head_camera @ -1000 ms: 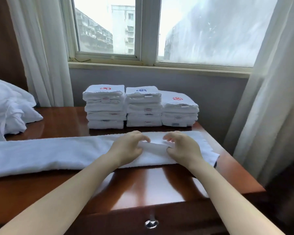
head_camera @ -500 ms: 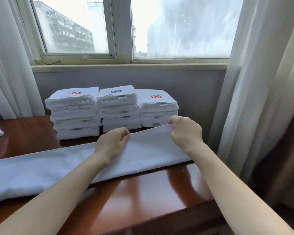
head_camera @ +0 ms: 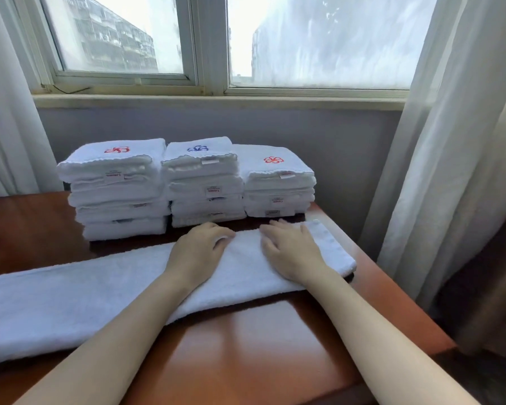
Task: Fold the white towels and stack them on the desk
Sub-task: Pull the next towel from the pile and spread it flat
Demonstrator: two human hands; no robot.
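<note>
A long white towel point(head_camera: 79, 299), folded lengthwise into a strip, lies across the wooden desk point(head_camera: 246, 346) from the left edge to the right end. My left hand point(head_camera: 196, 252) rests palm down on the strip, fingers loosely bent at its far edge. My right hand point(head_camera: 289, 249) lies flat on the towel near its right end, fingers spread. Behind the strip stand three stacks of folded white towels: the left stack point(head_camera: 114, 188) and the right stack point(head_camera: 275, 182) carry a red emblem on top, the middle stack point(head_camera: 202, 182) a blue one.
A grey wall and window sill point(head_camera: 216, 100) rise right behind the stacks. White curtains hang at the left point(head_camera: 6, 127) and right point(head_camera: 438, 141). The desk's right edge point(head_camera: 392, 287) drops off beside the right curtain. Bare wood shows in front of the towel.
Half a second ago both hands pinched the towel's far edge and held it lifted. Now the edge is laid down and both hands press flat on the strip.
</note>
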